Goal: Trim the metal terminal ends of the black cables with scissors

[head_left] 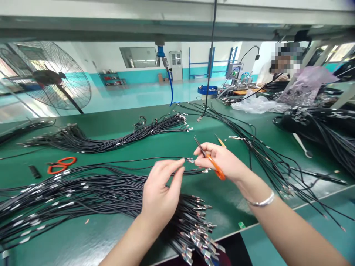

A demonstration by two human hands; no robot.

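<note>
My right hand [222,160] has its fingers round a pair of scissors [216,168] with orange handles, the dark blades pointing up and left. Its thumb and fingertips are right at a small metal connector [191,160] on the end of a thin black cable [138,160]. On the left of that connector, my left hand [163,188] is curled in a pinch at the cable; its exact contact is partly hidden. Beneath my left hand lies a thick bundle of black cables [111,192] with white tags, its metal ends [199,236] fanned near the table edge.
Behind lies another cable bundle [124,142]. Second orange-handled scissors [61,164] and a black piece [34,171] are at left. Loose cables [260,151], a yellow-handled tool [221,142] and a white-handled tool [302,145] lie right. A cord [212,55] hangs overhead; a person [266,74] sits beyond.
</note>
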